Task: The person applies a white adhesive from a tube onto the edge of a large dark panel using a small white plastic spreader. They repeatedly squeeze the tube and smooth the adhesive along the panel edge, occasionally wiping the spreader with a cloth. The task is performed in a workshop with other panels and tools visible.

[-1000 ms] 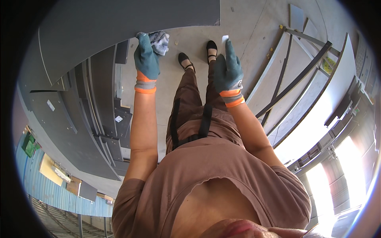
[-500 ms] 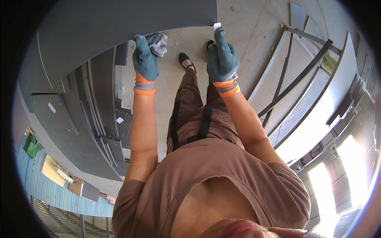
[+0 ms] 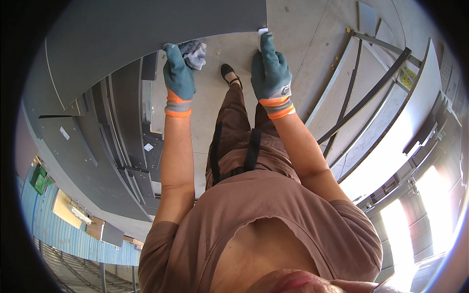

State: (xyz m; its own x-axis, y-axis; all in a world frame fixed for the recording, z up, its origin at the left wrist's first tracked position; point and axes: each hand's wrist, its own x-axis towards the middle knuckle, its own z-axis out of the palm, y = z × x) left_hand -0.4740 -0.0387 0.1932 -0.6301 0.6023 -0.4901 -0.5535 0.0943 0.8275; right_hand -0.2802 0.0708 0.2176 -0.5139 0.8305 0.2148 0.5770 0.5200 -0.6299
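A large dark grey panel [image 3: 161,22] lies across the far left, its near edge facing me. My left hand [image 3: 179,73], in a teal glove with an orange cuff, is closed at that edge on a crumpled grey-and-white rag [image 3: 195,54]. Gloved the same way, my right hand [image 3: 271,73] is closed at the panel's right corner. Its thumb points forward and presses a small white flat piece [image 3: 262,32] against the edge there. The piece's exact kind is hidden by the thumb and fingers.
Dark panels and strips [image 3: 127,112] are stacked on the left, below the large panel. A metal frame [image 3: 337,73] with a dark bar [image 3: 366,97] stands on the right, beside a pale board [image 3: 391,151]. My shoe [image 3: 227,73] is on the concrete floor [image 3: 298,29].
My right hand has shifted slightly left with the white piece, which now sits against the panel's corner edge. My left hand and the rag have hardly moved.
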